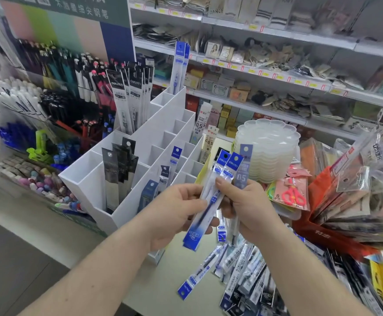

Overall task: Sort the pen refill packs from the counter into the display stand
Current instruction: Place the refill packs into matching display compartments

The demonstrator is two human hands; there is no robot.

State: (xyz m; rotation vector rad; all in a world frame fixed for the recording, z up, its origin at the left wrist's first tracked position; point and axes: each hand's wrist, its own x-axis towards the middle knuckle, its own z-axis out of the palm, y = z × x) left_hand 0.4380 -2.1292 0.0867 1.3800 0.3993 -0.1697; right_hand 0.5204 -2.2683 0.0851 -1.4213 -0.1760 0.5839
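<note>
At the centre of the frame both hands grasp three refill packs (220, 179): long, narrow clear sleeves, two with blue headers and one pale. The left hand (177, 215) and right hand (252, 208) pinch them. The white display stand (126, 215) holds black packs (117, 165) in its left compartments and blue packs (174, 160) in its middle ones. Many packs (238, 274) lie on the worktop (163, 288), lower right.

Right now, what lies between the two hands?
In the head view, blue refill packs lie there: the left hand and right hand both grip them, above the counter.
</note>
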